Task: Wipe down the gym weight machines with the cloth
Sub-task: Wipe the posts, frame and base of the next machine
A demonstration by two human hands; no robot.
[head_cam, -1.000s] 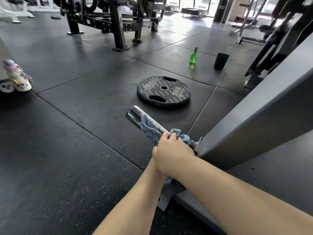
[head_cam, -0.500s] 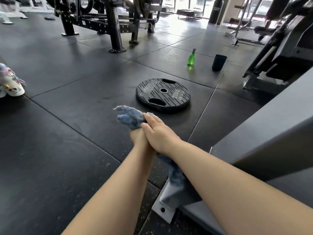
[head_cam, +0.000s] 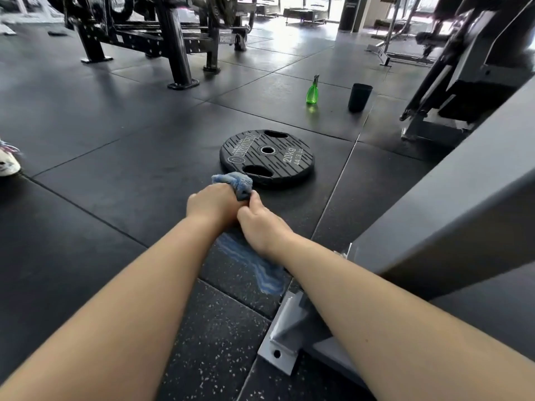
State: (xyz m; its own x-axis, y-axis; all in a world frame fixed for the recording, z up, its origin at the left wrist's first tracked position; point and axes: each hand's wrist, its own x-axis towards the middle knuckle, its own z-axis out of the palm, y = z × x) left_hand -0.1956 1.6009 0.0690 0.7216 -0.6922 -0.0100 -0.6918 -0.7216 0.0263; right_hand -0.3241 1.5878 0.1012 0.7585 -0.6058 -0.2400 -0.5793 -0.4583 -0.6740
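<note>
A blue cloth (head_cam: 235, 181) is wrapped over the weight peg that juts out from the grey machine frame (head_cam: 434, 227), and the peg itself is hidden under it. My left hand (head_cam: 212, 205) grips the bunched cloth at the peg's outer end. Just behind it, touching it, my right hand (head_cam: 262, 228) grips the cloth around the peg. More of the cloth trails back under my right forearm toward the frame's bolted foot bracket (head_cam: 285, 328).
A black 20 kg plate (head_cam: 267, 154) lies flat on the rubber floor just beyond my hands. Farther off stand a green spray bottle (head_cam: 312, 93) and a dark cup (head_cam: 359, 96). A black rack (head_cam: 173, 39) stands at the back left, another machine (head_cam: 463, 70) at the right, and a shoe (head_cam: 7, 164) at the left edge.
The cloth and both hands have slid outward from the peg's base to its tip. The chrome end that showed bare a second ago is now covered.
</note>
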